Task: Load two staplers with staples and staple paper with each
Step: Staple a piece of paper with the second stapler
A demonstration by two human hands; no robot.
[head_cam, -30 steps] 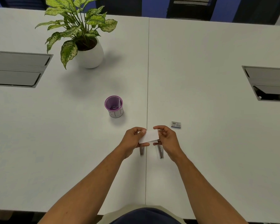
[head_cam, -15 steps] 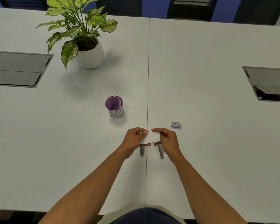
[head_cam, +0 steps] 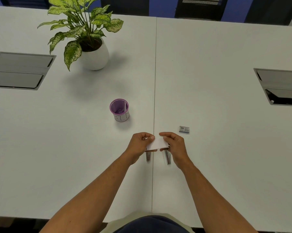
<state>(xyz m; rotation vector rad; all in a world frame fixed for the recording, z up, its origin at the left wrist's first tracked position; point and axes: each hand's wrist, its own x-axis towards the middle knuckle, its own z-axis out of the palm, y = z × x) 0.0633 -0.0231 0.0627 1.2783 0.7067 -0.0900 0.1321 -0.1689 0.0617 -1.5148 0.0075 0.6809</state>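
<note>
A small white paper (head_cam: 157,143) is pinched at its two ends by the left hand (head_cam: 139,145) and the right hand (head_cam: 174,145), just above two staplers (head_cam: 167,157) lying on the worktop (head_cam: 217,148). The stapling step is judged to be in preparation. Next, one hand must be freed for a stapler. A staple box (head_cam: 184,129) lies nearby.

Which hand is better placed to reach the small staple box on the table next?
The right hand. The staple box lies just beyond it, on its side of the table seam, while the left hand sits farther away. Both currently hold the paper.
</note>
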